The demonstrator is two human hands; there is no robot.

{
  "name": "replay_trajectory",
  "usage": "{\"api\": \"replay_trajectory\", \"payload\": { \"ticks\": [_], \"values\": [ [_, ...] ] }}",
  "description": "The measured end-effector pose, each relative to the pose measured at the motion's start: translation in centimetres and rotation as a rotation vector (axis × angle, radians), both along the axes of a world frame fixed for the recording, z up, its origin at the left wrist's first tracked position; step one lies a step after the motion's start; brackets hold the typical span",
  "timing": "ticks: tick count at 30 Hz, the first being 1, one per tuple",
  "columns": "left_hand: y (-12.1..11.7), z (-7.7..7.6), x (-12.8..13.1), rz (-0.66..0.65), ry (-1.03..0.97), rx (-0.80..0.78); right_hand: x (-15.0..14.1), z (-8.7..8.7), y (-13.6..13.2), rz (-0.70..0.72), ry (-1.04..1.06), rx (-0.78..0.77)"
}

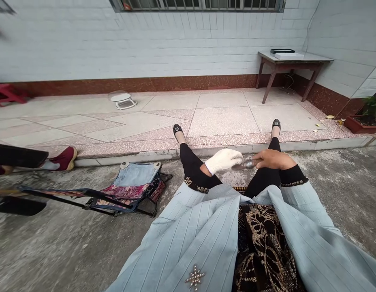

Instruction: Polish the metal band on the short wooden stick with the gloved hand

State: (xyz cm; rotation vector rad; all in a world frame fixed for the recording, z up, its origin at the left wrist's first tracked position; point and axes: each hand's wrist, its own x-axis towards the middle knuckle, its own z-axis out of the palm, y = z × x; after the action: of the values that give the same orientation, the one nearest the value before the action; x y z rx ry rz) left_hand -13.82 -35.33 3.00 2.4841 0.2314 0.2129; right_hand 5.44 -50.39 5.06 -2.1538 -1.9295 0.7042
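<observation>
I sit with my legs stretched out toward a tiled step [224, 151]. My left hand [223, 160] wears a white glove and its fingers curl toward a small silvery metal object [247, 164] held between both hands above my knees. My bare right hand [273, 159] is closed around the other end of that object. I cannot make out what the object is. My light blue striped jacket [188, 239] fills the bottom of the view.
A folding stool with patterned fabric [130, 190] lies on the concrete at my left. Another person's leg and red shoe [65, 158] reach in from the left edge. A wooden table [293, 65] stands by the far wall, a planter [366, 121] at right.
</observation>
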Motion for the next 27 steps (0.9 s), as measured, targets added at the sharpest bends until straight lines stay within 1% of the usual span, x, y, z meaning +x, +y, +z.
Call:
{"api": "replay_trajectory", "payload": {
  "ticks": [2, 3, 4, 5, 7, 8, 10, 12, 13, 14, 16, 18, 19, 21, 23, 24, 25, 27],
  "values": [
    [0.4, 0.4, 0.2, -0.020, -0.039, -0.193, 0.2, 0.6, -0.7, 0.181, 0.293, -0.044],
    [0.4, 0.4, 0.2, -0.021, -0.051, -0.250, 0.3, 1.0, -1.0, 0.224, 0.430, -0.028],
    [0.3, 0.3, 0.3, -0.018, -0.060, -0.277, 0.3, 1.2, -1.3, 0.218, 0.547, 0.013],
    [0.1, 0.0, 0.4, -0.009, -0.068, -0.280, 0.2, 1.5, -1.5, 0.174, 0.643, 0.072],
    [-0.6, -0.8, 0.4, 0.007, -0.084, -0.338, 0.1, 1.6, -1.5, 0.040, 0.781, 0.224],
    [-0.9, -1.2, 0.4, 0.008, -0.084, -0.391, 0.1, 1.5, -1.3, -0.024, 0.832, 0.306],
    [-1.5, -1.8, 0.3, 0.008, -0.076, -0.561, 0.1, 1.1, -0.7, -0.116, 0.906, 0.442],
    [-1.9, -1.8, 0.1, 0.011, -0.082, -0.641, 0.3, 0.4, -0.1, -0.183, 0.952, 0.516],
    [-2.0, -1.7, 0.0, 0.011, -0.085, -0.623, 0.4, 0.0, 0.2, -0.207, 0.959, 0.527],
    [-2.1, -1.5, -0.1, 0.006, -0.083, -0.581, 0.5, -0.5, 0.4, -0.226, 0.955, 0.530],
    [-2.2, -0.9, -0.3, -0.014, -0.053, -0.446, 0.8, -1.2, 0.8, -0.255, 0.908, 0.534],
    [-2.4, -0.4, -0.5, -0.012, -0.004, -0.234, 0.8, -1.8, 1.1, -0.303, 0.781, 0.548],
    [-2.5, -0.2, -0.6, 0.002, 0.020, -0.096, 0.8, -2.1, 1.2, -0.335, 0.672, 0.561],
    [-2.7, 0.0, -0.6, 0.030, 0.070, 0.201, 0.5, -2.3, 1.3, -0.390, 0.384, 0.561],
    [-2.7, 0.1, -0.7, 0.041, 0.110, 0.448, 0.1, -2.3, 1.1, -0.413, 0.102, 0.501],
    [-2.6, 0.1, -0.7, 0.041, 0.116, 0.525, -0.1, -2.2, 1.0, -0.410, -0.008, 0.453],
    [-2.4, 0.3, -0.7, 0.040, 0.115, 0.567, -0.4, -2.1, 0.9, -0.397, -0.094, 0.403],
    [-1.9, 0.8, -0.7, 0.044, 0.091, 0.560, -0.8, -1.8, 0.7, -0.342, -0.206, 0.305]
  ]
}}
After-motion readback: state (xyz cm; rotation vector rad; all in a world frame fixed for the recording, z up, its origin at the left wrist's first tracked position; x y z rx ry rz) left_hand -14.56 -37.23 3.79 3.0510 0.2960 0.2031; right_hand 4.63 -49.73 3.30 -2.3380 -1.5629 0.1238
